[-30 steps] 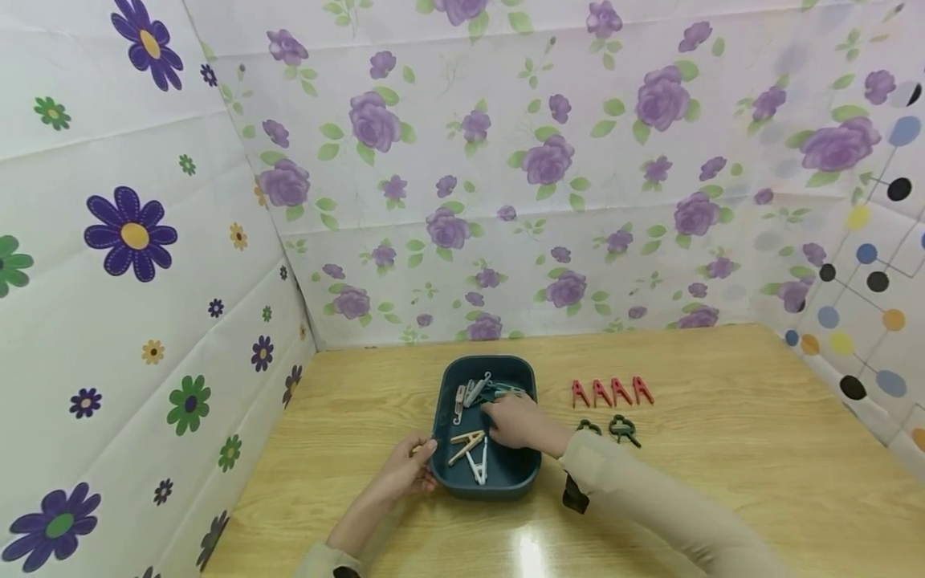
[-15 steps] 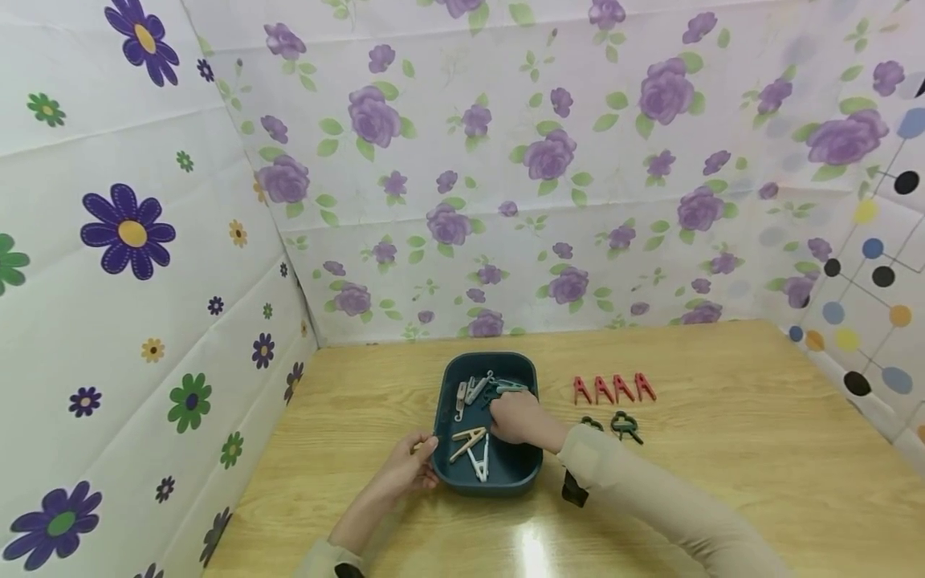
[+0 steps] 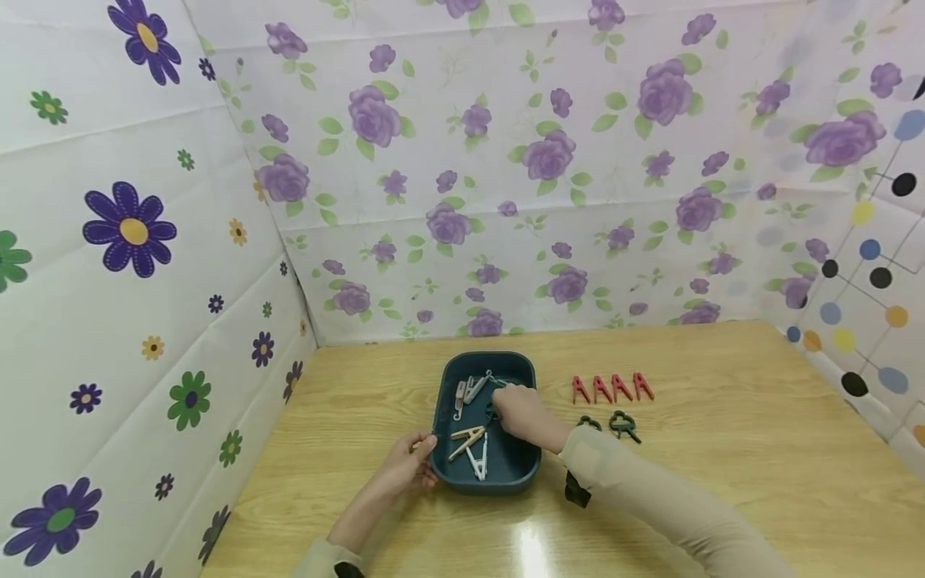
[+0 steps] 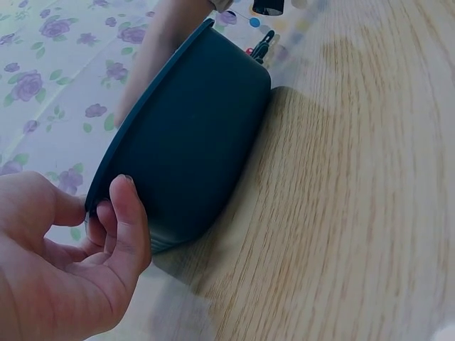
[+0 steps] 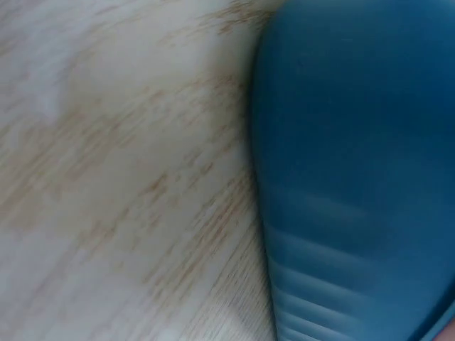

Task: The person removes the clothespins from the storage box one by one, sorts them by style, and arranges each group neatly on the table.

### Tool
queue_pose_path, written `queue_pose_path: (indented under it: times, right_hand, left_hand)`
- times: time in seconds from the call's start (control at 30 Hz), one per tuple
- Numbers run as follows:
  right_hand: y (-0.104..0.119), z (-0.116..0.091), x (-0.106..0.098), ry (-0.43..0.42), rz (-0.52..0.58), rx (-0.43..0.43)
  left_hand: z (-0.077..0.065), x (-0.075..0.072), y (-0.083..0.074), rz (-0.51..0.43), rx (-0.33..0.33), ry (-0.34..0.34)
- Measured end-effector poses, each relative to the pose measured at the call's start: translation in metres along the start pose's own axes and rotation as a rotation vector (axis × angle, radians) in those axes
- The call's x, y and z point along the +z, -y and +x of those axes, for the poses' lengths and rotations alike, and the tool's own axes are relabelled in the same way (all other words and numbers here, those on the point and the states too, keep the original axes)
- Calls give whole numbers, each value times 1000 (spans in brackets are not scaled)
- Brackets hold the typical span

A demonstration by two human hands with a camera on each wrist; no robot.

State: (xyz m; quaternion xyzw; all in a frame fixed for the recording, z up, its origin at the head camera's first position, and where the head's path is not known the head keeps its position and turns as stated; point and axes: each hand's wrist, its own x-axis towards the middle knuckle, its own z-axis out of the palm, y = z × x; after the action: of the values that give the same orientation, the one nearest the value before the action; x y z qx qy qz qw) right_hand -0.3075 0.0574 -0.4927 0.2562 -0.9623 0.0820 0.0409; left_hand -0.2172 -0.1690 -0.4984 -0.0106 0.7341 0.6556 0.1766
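A dark teal plastic basin [image 3: 497, 487] stands on the wooden table. My left hand [image 3: 409, 461] pinches its left rim between thumb and fingers; in the left wrist view the left hand [image 4: 85, 249] grips the basin's edge [image 4: 185, 135]. Inside the basin, my right hand [image 3: 526, 415] has its fingers curled at a dark green clip [image 3: 492, 412], mostly hidden by the hand. Also in the basin lie a beige clothespin [image 3: 468, 441], a white clothespin [image 3: 478, 459], a pale hooked clip [image 3: 459, 399] and a grey-white clip [image 3: 475, 389]. The right wrist view shows only the basin's outer wall [image 5: 341, 177].
Several red clothespins [image 3: 602, 389] lie in a row right of the basin. Below them are dark green clips [image 3: 623, 426], one partly behind the right sleeve [image 3: 636, 490]. Flower-printed cloth [image 3: 448, 160] walls off the table's back and left side.
My right hand has shifted slightly up within the basin, and the dark green clip now shows at its fingertips, nearer the middle. My left hand keeps its grip on the rim.
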Motion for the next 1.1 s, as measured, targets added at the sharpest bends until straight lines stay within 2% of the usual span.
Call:
queue_pose_path:
  times: [0.27,0.43,0.6,0.7,0.97,1.1]
  right_hand:
    - [0,-1,0,-11,5,25]
    - [4,-4,-6,64,8,48]
    - [9,-9,-5,132,-68,36]
    - [10,-9,-1,113,-94,44]
    - [8,-7,1,79,-74,45]
    - [7,-6,1,28,-46,24]
  left_hand:
    - [1,1,1,15,-6,-12]
    - [1,1,1,6,-2,-8]
    - [1,1,3,10,-4,-5]
    - [1,1,3,10,-3,-5]
    - [2,0,3,19,-2,1]
    - [2,-1,2,7,6,14]
